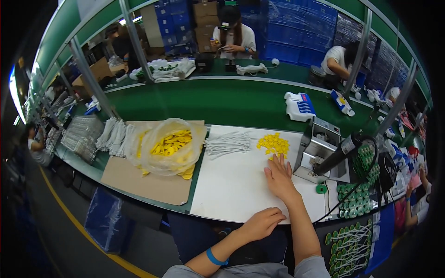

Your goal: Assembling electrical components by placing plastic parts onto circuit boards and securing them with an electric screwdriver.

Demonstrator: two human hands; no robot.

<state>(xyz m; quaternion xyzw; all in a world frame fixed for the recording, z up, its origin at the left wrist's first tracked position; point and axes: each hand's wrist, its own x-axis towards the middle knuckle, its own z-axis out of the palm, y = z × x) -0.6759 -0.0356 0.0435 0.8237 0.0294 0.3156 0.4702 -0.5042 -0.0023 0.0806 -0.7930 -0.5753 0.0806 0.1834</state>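
Observation:
My right hand (279, 178) lies over the white board (236, 187), its fingers stretched out and apart. Its fingertips touch the near edge of a loose pile of small yellow pieces (274, 142). My left hand (263, 223) rests at the board's near edge, fingers curled together, and nothing shows in it. Left of the yellow pile lies a bundle of thin white wires (227, 144). A metal bench device (320, 148) with a black cylindrical part (340, 153) stands just right of my right hand. Near its base sits a single small green circuit board (321, 189).
An open clear plastic bag (197, 139) of yellow discs stands on cardboard (148, 187) at left, beside bundled white cables (113, 136). Rows of round green boards (354, 204) lie at right. A white-and-blue case (300, 107) sits on the green bench; co-workers (234, 34) sit beyond.

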